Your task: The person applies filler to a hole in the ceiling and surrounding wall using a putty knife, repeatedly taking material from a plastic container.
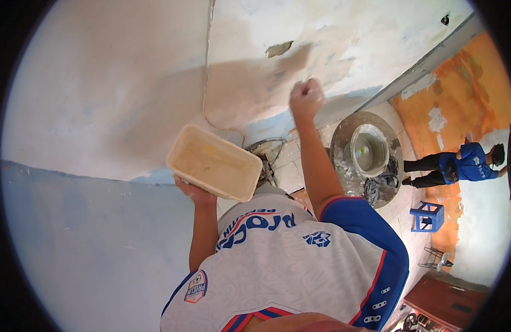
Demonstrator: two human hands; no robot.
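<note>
My left hand (pixel 190 190) holds a rectangular cream plastic tub (pixel 211 163) from beneath and its near side. The tub is tilted with its opening towards me, and pale residue coats its inside. Raised in front of the patchy wall (pixel 244 61), my right hand (pixel 307 99) is closed in a fist. Whatever it grips is hidden, and the hand is slightly blurred. A shadow of the arm and hand falls on the wall, ending close to a rough grey bare patch (pixel 279 49).
Right of me, a round mixing tray (pixel 344 127) holds a whitish bucket (pixel 371 152) and crumpled dark plastic (pixel 380 185). A thin cable (pixel 206 72) runs down the wall to tangled wires (pixel 269 149). Farther right are a blue stool (pixel 428 216) and a person in blue (pixel 471 162) facing another wall.
</note>
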